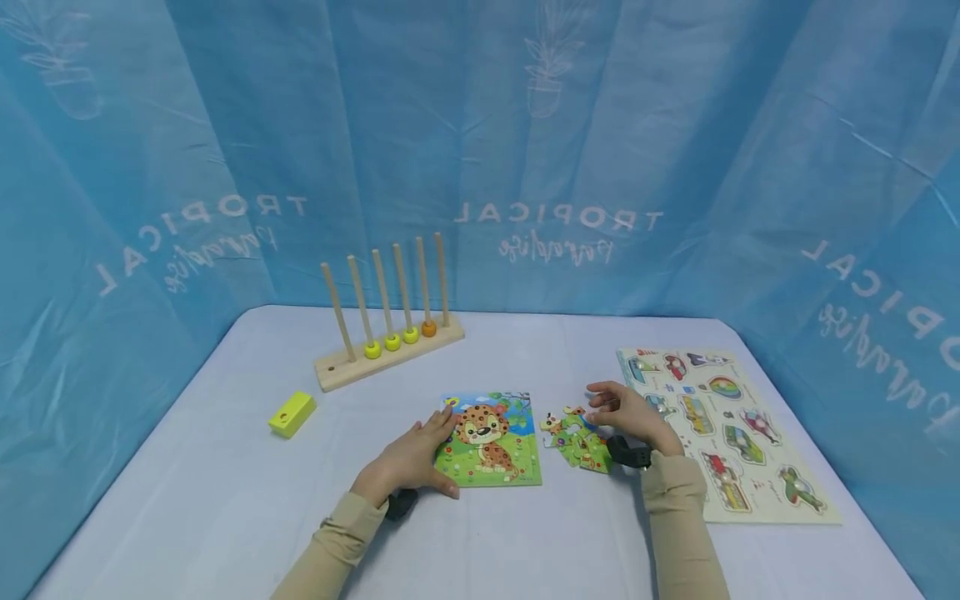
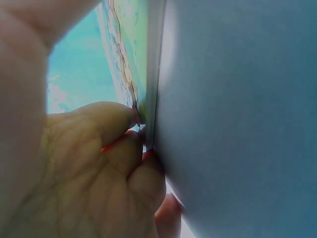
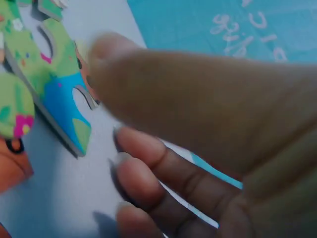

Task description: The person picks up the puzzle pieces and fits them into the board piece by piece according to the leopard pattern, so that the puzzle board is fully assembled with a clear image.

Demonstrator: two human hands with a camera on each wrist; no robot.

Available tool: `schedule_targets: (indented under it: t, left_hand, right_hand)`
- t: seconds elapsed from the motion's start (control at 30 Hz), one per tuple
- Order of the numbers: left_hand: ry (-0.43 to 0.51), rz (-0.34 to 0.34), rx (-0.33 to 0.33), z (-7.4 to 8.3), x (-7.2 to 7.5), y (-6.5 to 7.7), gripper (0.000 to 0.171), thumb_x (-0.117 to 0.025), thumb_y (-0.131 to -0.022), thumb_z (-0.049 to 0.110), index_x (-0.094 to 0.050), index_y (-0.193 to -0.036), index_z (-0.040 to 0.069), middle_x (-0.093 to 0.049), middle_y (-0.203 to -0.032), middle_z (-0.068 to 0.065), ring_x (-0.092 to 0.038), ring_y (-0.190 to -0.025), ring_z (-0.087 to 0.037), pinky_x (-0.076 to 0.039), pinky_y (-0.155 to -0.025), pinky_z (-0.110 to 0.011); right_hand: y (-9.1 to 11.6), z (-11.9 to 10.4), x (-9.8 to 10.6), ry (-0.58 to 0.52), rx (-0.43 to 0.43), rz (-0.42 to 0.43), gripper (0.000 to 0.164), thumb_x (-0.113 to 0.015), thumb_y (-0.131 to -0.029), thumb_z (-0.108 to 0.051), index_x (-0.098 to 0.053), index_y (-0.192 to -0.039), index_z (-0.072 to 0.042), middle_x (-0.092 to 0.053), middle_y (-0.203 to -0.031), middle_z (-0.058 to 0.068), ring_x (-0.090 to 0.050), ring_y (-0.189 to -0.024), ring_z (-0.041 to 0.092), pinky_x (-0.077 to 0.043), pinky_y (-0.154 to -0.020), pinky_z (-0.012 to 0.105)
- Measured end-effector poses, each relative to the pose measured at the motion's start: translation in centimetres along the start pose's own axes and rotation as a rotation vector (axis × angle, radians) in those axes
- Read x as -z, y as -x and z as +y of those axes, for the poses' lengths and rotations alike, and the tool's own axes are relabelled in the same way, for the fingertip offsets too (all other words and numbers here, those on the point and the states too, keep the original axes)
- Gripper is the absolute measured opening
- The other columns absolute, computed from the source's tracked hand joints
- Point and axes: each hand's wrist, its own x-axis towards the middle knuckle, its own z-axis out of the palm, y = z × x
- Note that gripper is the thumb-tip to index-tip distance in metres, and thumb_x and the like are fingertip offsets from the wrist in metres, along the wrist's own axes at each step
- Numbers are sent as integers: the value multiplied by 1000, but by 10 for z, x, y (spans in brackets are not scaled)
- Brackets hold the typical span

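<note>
A square leopard jigsaw puzzle (image 1: 493, 450) lies on the white table with its picture face up. My left hand (image 1: 411, 457) rests at its left side, thumb near the lower left corner and fingers spread toward the upper left. The left wrist view shows those fingertips (image 2: 119, 119) right against the board's edge. To the right of the puzzle is a small cluster of loose jigsaw pieces (image 1: 587, 454), green with bits of blue and orange. Beside them is my right hand (image 1: 628, 410), its thumb and loosely bent fingers (image 3: 141, 183) apart with nothing between.
A wooden peg rack (image 1: 397, 354) with yellow and orange beads stands at the back. On the left lies a yellow block (image 1: 292, 414). A large picture board with vehicle shapes (image 1: 765, 492) lies at the right, close to my right forearm. Blue curtains (image 1: 480, 150) surround the table.
</note>
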Motion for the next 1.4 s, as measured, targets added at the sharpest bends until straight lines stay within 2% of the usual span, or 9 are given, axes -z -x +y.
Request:
schedule_targets:
  t: [0.2,0.4,0.53,0.67,0.73,0.9,1.13,1.23,1.4]
  left_hand:
    - [-11,5,-6,-1,0,-2,114,-86,-66,40,-22,-154,3,-12,-163,-14,-16,-150,-35,-17,-123,-53]
    - [-24,6,3,-2,-2,-3,115,-87,-65,40,-23,-154,3,-13,-163,-14,-16,-150,-34,-18,-123,-52]
    - [-29,8,1,-2,-3,-3,115,-86,-65,40,-23,-154,4,-13,-163,-14,-16,-150,-34,-18,-123,-52]
    - [-17,2,-1,-1,-2,-2,114,-87,-66,39,-23,-154,4,-13,-163,-14,-15,-150,-34,-17,-123,-52]
    - [-11,3,-3,0,-1,-2,114,-87,-66,38,-23,-153,3,-13,-163,-15,-15,-150,-35,-17,-123,-52]
    - [-11,11,-7,0,-1,-1,115,-87,-65,38,-23,-153,3,-14,-163,-15,-16,-150,-35,-18,-123,-53]
    - [-7,12,-9,0,-2,-1,114,-87,-66,38,-24,-153,3,-15,-162,-16,-17,-149,-36,-17,-123,-53]
    - [-7,15,-10,0,-2,0,113,-87,-66,37,-24,-153,3,-16,-162,-17,-18,-149,-36,-18,-123,-53]
    - [-3,14,-8,0,-1,0,113,-87,-66,37,-24,-153,3,-15,-162,-16,-17,-150,-35,-18,-123,-53]
  right_hand:
    - [-2,-1,-1,53,107,-65,69,-77,-81,-10,-44,-140,4,-54,-115,21,-47,-86,20,-44,-70,28]
    - [-3,-3,-10,101,94,-52,62,-77,-80,-9,-52,-137,-2,-55,-127,22,-50,-92,25,-45,-75,31]
    - [-5,-4,-14,122,115,-33,57,-76,-81,-7,-54,-134,-3,-55,-120,22,-50,-94,27,-46,-74,34]
    - [-9,-6,-20,122,151,25,63,-73,-80,1,-49,-138,-1,-50,-111,20,-49,-91,26,-45,-70,34]
    - [-11,-7,-23,101,145,50,67,-71,-81,2,-44,-142,-1,-48,-114,22,-50,-88,25,-44,-65,33]
    - [-15,-6,-29,7,29,144,72,-70,-82,2,-39,-147,-8,-54,-117,21,-53,-79,20,-44,-59,29]
    - [-17,-9,-34,-81,-47,221,41,-68,-89,-8,-57,-129,-6,-69,-87,13,-43,-56,12,-35,-47,25]
    - [-19,-13,-38,-77,-14,197,31,-65,-93,-14,-60,-121,-4,-72,-85,12,-37,-49,9,-31,-45,24]
    - [-22,-22,-49,-76,79,89,34,-54,-100,-21,-59,-132,-12,-60,-73,9,-31,-45,9,-34,-43,25]
